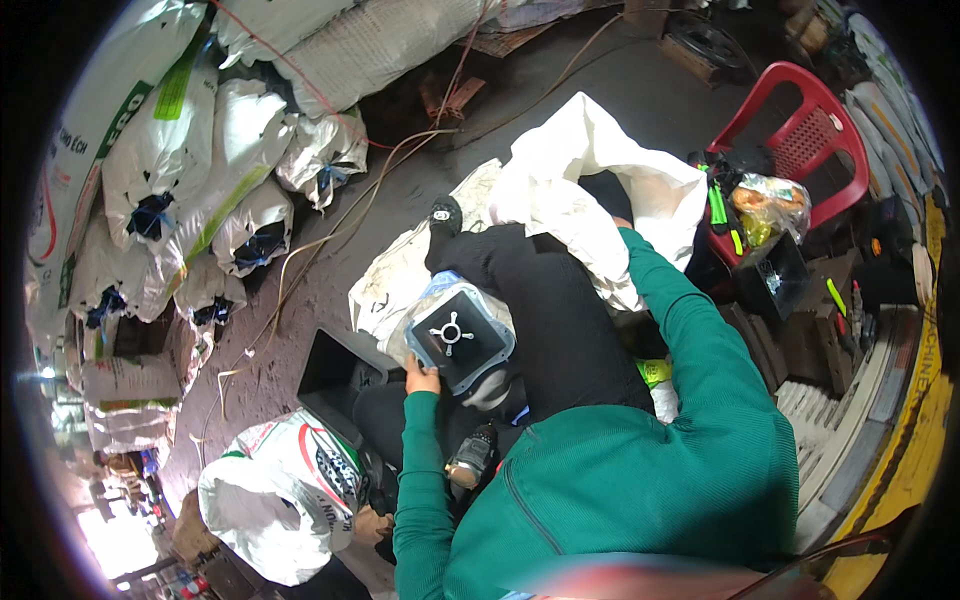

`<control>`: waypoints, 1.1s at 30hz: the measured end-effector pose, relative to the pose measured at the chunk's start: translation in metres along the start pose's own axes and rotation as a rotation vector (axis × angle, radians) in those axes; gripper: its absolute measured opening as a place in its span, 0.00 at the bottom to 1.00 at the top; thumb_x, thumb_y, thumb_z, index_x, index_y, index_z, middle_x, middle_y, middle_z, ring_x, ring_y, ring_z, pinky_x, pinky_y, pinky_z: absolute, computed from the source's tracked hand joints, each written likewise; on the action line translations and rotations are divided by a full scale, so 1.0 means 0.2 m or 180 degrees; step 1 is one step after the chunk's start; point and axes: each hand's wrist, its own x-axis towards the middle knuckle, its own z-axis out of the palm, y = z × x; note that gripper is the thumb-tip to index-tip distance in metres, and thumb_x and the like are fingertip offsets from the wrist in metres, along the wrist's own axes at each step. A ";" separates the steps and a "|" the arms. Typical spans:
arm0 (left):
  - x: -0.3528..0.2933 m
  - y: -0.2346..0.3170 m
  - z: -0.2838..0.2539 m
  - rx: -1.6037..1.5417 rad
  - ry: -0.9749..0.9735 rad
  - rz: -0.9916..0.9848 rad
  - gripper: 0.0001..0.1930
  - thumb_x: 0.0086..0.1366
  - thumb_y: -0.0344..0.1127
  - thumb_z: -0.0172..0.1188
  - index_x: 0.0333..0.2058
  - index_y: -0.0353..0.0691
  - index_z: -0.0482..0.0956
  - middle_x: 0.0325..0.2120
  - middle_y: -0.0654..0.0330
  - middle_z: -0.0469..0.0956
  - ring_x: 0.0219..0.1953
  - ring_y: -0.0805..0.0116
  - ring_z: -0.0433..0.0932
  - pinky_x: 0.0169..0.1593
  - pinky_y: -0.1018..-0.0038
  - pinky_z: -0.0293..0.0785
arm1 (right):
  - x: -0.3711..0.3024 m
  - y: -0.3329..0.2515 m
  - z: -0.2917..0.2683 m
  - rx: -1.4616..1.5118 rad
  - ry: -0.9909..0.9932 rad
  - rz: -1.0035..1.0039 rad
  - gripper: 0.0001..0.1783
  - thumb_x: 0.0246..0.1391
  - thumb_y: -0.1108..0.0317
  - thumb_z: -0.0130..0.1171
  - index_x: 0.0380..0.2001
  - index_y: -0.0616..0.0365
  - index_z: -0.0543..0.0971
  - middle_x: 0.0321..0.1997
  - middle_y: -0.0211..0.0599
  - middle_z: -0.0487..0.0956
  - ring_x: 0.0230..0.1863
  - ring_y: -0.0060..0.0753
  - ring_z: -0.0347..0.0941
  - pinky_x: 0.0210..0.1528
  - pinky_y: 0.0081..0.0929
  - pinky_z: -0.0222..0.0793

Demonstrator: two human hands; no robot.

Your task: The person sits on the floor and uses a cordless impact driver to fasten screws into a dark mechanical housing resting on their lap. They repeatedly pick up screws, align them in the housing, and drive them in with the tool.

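My left hand (422, 377) is closed on the near left edge of a square panel with a grey rim and black middle (478, 352). The panel rests over my lap. A silver four-armed metal piece with a ring at its centre (451, 332) lies on the black middle. My right arm stretches forward to the right, and my right hand (621, 222) reaches into the mouth of a white woven sack (545, 165). Its fingers are hidden in the sack, so what they hold does not show.
An open black bin (335, 385) stands left of my legs, beside another white sack (285, 500). Stuffed white sacks (160, 190) pile up at left, with hoses (345, 220) across the floor. Right are a red plastic chair (850, 150) and a black box with small metal parts (775, 280).
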 end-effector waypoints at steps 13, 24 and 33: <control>-0.75 0.14 -0.29 -0.0589 0.0942 0.1259 0.28 0.59 0.25 0.56 0.59 0.39 0.64 0.43 0.55 0.76 0.37 0.73 0.77 0.38 0.79 0.74 | 0.28 -0.13 -0.27 0.0613 0.0696 0.0493 0.33 0.48 0.40 0.46 0.46 0.55 0.77 0.50 0.47 0.76 0.55 0.47 0.70 0.57 0.39 0.61; -1.09 0.05 -0.46 -0.0919 -0.0193 0.0679 0.20 0.59 0.25 0.56 0.52 0.36 0.72 0.40 0.55 0.79 0.39 0.71 0.79 0.42 0.76 0.74 | -0.46 -0.01 -1.00 0.1704 0.0702 -0.0486 0.21 0.52 0.60 0.61 0.46 0.64 0.76 0.43 0.41 0.80 0.45 0.27 0.74 0.50 0.24 0.68; -1.03 0.11 -0.42 -0.0010 0.0257 0.0775 0.19 0.56 0.33 0.61 0.49 0.40 0.75 0.27 0.58 0.78 0.22 0.71 0.74 0.31 0.75 0.71 | -0.64 -1.27 -0.38 0.4034 -0.1569 -0.0845 0.19 0.52 0.60 0.61 0.46 0.56 0.76 0.38 0.25 0.77 0.37 0.16 0.71 0.35 0.17 0.66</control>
